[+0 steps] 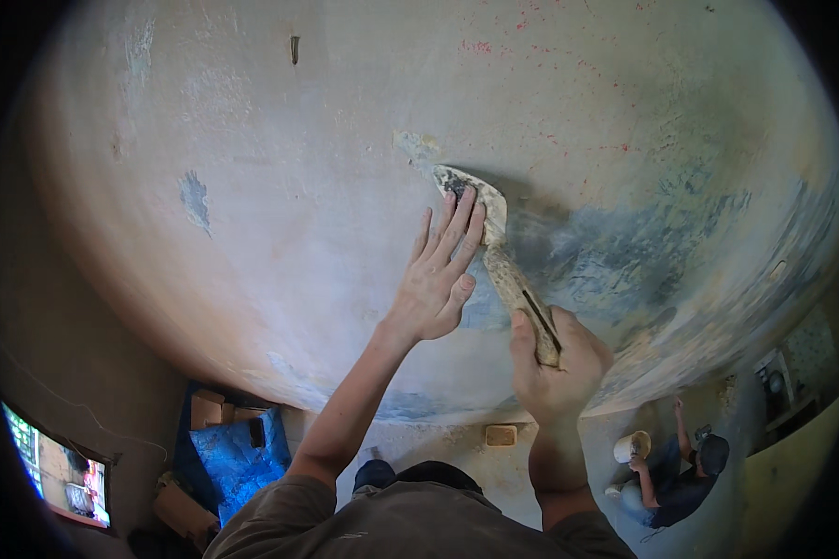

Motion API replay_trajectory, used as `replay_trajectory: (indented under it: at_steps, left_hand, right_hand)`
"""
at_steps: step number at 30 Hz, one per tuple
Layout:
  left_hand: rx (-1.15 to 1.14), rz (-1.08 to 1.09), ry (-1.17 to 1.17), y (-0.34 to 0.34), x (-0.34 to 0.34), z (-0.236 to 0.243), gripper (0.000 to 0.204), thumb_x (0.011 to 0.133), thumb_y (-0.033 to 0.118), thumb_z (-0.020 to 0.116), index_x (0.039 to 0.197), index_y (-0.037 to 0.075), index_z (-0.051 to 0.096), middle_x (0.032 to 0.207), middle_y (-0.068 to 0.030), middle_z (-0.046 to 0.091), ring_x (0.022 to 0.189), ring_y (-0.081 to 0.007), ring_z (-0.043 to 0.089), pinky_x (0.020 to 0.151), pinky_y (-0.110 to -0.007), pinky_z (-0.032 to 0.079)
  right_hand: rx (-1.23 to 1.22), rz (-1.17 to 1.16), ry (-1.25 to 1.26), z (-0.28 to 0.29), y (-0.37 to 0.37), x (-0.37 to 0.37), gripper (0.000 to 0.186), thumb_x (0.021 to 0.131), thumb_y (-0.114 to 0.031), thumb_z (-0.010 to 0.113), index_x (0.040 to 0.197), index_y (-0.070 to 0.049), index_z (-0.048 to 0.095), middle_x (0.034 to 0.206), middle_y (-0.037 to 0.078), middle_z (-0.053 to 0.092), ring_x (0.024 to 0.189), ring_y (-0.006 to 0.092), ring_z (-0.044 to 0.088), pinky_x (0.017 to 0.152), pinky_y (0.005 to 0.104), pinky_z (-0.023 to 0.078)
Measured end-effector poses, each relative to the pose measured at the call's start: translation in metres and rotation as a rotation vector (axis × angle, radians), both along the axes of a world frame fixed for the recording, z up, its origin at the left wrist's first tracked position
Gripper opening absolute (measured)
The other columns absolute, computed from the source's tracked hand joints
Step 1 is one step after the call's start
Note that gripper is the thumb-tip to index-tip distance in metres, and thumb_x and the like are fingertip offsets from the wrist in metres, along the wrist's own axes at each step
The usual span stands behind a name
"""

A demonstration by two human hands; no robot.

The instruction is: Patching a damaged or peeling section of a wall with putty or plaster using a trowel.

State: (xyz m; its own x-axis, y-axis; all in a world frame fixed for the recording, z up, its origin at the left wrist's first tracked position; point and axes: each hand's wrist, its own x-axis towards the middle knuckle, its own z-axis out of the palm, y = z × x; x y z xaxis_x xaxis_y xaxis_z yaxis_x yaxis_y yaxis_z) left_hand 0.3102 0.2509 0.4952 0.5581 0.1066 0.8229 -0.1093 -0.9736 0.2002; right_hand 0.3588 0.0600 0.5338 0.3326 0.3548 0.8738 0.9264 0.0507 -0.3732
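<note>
A curved, mottled wall [280, 205] fills most of the head view, with flaking patches, red specks and blue-grey areas on the right. Against it lies a stained scraper [495, 224] with a pale blade and long handle, tilted toward the upper left. My right hand [565, 359] is closed round the lower handle. My left hand [438, 270] lies on the blade with its fingertips, fingers stretched out and slightly apart; they cover part of the blade.
At lower right a co-worker [690, 484] crouches with a bucket [632, 445]. Below sit a small tray [500, 434], a blue tarp [238, 456] and cardboard boxes [182, 508]. A bright screen or opening [56, 461] is at far left, with a wire [84, 405] above it.
</note>
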Motion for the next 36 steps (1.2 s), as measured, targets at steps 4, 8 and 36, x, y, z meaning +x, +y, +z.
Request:
replay_trajectory:
  at_steps: [4,8,36]
  left_hand:
    - [-0.068,0.003,-0.121,0.005,-0.001,0.001,0.075,0.104,0.055,0.011,0.158,0.004,0.022,0.164,-0.0175,0.019,0.152,-0.0385,0.014,0.122,-0.053,0.005]
    - [-0.032,0.000,-0.053,0.003,0.000,-0.002,0.076,0.104,0.056,0.010,0.158,0.004,0.022,0.165,-0.0173,0.017,0.152,-0.0389,0.013,0.122,-0.053,0.005]
    - [-0.058,0.074,-0.112,0.011,-0.007,0.000,0.074,0.104,0.053,0.011,0.158,0.003,0.020,0.165,-0.0165,0.015,0.153,-0.0374,0.011,0.122,-0.053,0.003]
  right_hand:
    - [0.054,0.022,-0.064,-0.009,0.010,0.007,0.023,0.081,-0.011,0.077,0.074,0.001,0.058,0.056,0.012,0.055,0.043,0.0264,0.054,0.045,0.0346,0.043]
    - [0.078,0.038,0.047,-0.005,0.004,0.001,0.023,0.081,-0.012,0.077,0.075,0.001,0.060,0.055,0.012,0.055,0.042,0.0262,0.053,0.044,0.0344,0.042]
    - [0.033,0.002,-0.081,-0.003,0.015,-0.002,0.024,0.082,-0.013,0.076,0.073,-0.002,0.058,0.054,0.011,0.055,0.042,0.0261,0.054,0.044,0.0347,0.042]
